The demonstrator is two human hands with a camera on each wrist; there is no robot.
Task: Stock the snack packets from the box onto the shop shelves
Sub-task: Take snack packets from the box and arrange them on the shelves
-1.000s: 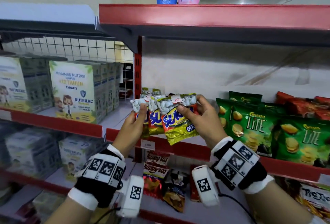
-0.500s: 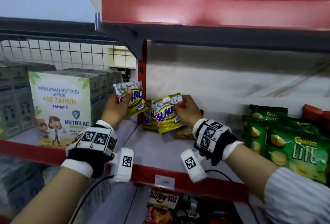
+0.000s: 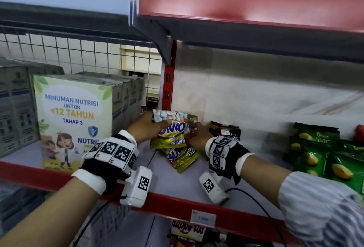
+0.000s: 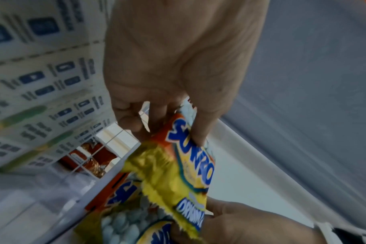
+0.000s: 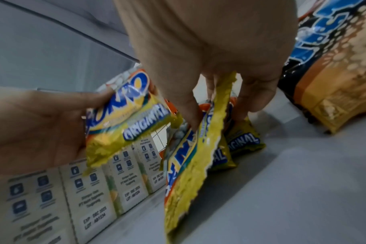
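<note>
Yellow Sukro snack packets are the objects. My left hand (image 3: 157,123) pinches one packet (image 3: 171,131) by its top, just above the grey shelf (image 3: 177,185), near the red upright. In the left wrist view thumb and fingers (image 4: 195,132) clamp that packet (image 4: 184,165). My right hand (image 3: 195,135) grips a second packet (image 3: 183,159), which hangs down to the shelf. In the right wrist view this packet (image 5: 190,173) stands edge-on, and a third packet (image 5: 241,142) lies behind it. The two hands are close together.
Nutrilac cartons (image 3: 74,120) fill the shelf bay to the left, behind a wire grid (image 3: 78,53). A dark snack bag (image 3: 224,131) stands right of my hands, and green Lite chip bags (image 3: 323,156) further right. The upper red shelf (image 3: 246,4) overhangs.
My left hand has carried its packet right and down, next to the right hand's packet. Both hands have reached deeper into the shelf, and the right hand's packet now hangs lower.
</note>
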